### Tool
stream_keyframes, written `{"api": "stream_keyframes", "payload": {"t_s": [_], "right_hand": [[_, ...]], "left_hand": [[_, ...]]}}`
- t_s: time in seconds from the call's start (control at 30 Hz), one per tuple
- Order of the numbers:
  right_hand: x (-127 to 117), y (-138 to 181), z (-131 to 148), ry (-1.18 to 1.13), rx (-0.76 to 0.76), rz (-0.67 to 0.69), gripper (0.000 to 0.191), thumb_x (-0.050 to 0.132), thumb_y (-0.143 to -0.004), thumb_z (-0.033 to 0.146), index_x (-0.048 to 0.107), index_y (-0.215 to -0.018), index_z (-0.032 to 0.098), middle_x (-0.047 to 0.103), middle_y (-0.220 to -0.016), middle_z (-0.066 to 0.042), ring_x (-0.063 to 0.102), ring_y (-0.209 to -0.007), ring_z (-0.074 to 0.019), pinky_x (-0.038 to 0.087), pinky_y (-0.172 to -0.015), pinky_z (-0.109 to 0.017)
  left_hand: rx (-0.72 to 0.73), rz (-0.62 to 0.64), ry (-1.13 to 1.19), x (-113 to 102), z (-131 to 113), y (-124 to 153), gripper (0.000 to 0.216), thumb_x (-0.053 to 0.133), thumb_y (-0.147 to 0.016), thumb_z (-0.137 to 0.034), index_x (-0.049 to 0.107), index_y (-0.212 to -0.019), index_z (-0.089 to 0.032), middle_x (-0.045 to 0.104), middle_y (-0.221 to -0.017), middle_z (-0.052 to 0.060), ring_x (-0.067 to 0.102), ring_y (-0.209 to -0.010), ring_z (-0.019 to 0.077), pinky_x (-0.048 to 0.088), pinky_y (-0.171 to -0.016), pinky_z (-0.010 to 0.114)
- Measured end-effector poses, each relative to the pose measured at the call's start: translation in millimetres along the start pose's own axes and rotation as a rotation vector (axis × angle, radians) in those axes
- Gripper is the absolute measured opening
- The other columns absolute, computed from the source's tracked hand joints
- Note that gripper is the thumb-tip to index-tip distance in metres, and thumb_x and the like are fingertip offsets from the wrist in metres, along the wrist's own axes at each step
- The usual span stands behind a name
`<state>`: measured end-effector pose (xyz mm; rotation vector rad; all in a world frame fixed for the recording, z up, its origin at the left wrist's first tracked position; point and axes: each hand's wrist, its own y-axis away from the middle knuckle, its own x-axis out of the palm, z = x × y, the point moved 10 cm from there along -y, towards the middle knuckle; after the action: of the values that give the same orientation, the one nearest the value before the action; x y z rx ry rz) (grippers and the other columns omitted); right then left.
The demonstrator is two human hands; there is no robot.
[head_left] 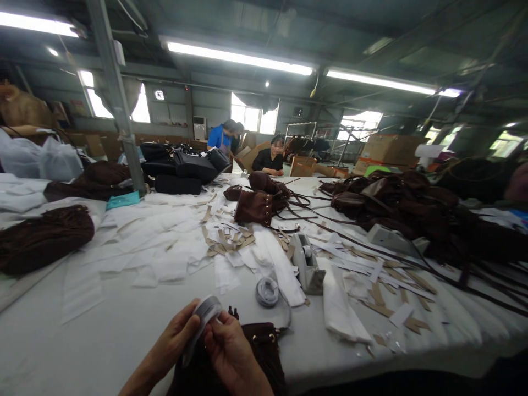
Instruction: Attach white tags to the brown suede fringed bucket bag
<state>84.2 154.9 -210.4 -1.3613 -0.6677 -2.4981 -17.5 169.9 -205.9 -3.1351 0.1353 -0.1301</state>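
L hand (181,329) & R hand (231,342) pinch a grey-white roll (209,306) over the brown bag (269,356), prob. mid-wrap, w/ a 2nd coil (267,292) already wound on the table (119,324).

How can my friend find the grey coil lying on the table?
At the white table, find the nearest brown bag. Just beyond it, left of the tape dispenser, is the grey coil. Unlike the roll between the left hand and right hand, it lies on the table.
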Motion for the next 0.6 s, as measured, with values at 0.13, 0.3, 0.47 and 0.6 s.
{"api": "stream_keyframes", "payload": {"t_s": [0.13, 0.3, 0.47, 0.6], "right_hand": [[2, 0, -4, 0.264, -0.036, 0.027, 0.042, 0.081, -0.07, 0.037, 0.068, -0.101, 0.012, 0.061, -0.057, 0.001, 0.049, -0.042, -0.0038, 0.04, -0.039, -0.011], [-9, -5, 25, 0.719, -0.253, -0.057, 0.053, 0.075, -0.072, 0.045, 0.064, -0.111, 0.011, 0.06, -0.058, 0.002, 0.047, -0.039, -0.0069, 0.037, -0.037, -0.017], [24, 13, 73, 1.138, -0.605, 0.014, 0.044, 0.068, -0.078, 0.024, 0.06, -0.121, 0.02, 0.067, -0.109, -0.008, 0.062, -0.09, -0.0197, 0.05, -0.076, -0.031], [71, 29, 71, 1.417, -0.704, 0.323, 0.04, 0.061, -0.078, 0.012, 0.063, -0.117, 0.022, 0.066, -0.112, -0.005, 0.06, -0.102, -0.0201, 0.046, -0.09, -0.032]], "left_hand": [[-0.087, 0.048, 0.173, 12, 9, 0, 0.048, 0.066, -0.077, -0.054, 0.062, -0.109, -0.019, 0.059, -0.061, -0.001, 0.055, -0.054, 0.016, 0.045, -0.05, 0.024], [-0.216, 0.074, 0.453, 13, 14, -3, 0.04, 0.067, -0.079, -0.05, 0.062, -0.097, -0.016, 0.053, -0.057, -0.003, 0.047, -0.049, 0.0091, 0.038, -0.046, 0.018], [-0.319, 0.154, 0.497, 16, 13, 1, 0.034, 0.065, -0.082, -0.045, 0.064, -0.097, -0.014, 0.057, -0.06, 0.0, 0.049, -0.049, 0.0076, 0.037, -0.046, 0.016], [-0.324, 0.192, 0.434, 24, 6, 2, 0.032, 0.069, -0.08, -0.041, 0.065, -0.095, -0.013, 0.061, -0.067, 0.002, 0.052, -0.048, 0.008, 0.038, -0.044, 0.016]]}}
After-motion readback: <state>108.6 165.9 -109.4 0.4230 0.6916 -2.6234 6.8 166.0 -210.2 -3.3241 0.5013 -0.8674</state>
